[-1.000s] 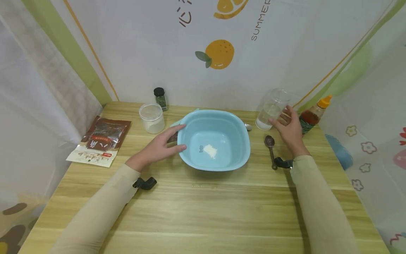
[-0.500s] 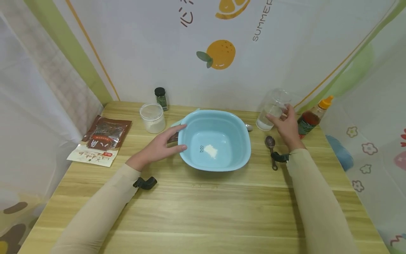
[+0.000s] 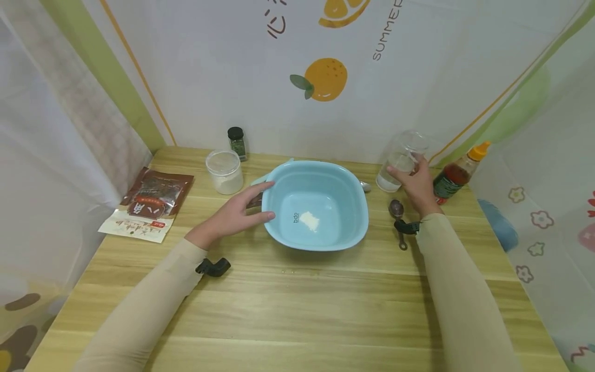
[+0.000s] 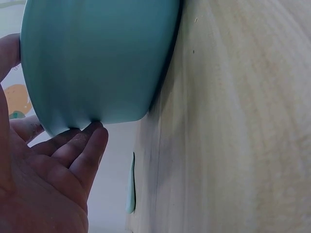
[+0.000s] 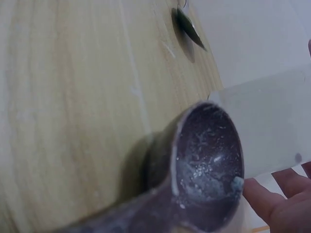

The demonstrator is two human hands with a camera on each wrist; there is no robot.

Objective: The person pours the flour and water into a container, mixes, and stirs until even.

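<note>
A light blue basin (image 3: 321,175) with a small heap of white powder (image 3: 309,221) on its bottom stands mid-table. My left hand (image 3: 232,214) holds its left side, thumb and forefinger at the rim; in the left wrist view, other fingertips (image 4: 92,141) press its outer wall. At the back right, my right hand (image 3: 417,187) grips a tall clear cup (image 3: 395,168) of clear liquid, thumb in front and fingers round the right side. The cup stands on the table. Near that wrist lies a brown measuring spoon (image 3: 396,208), its bowl (image 5: 206,165) smeared with whitish residue.
An orange-capped sauce bottle (image 3: 453,178) stands right of the right hand. Behind the left hand are a clear jar (image 3: 225,175) of white powder and a black-capped green spice bottle (image 3: 237,144). A brown packet (image 3: 151,201) lies left. A metal spoon (image 3: 365,186) shows beside the basin.
My right hand has moved slightly left, its thumb reaching farther across the cup's front. The left hand and the basin stay as they were.
</note>
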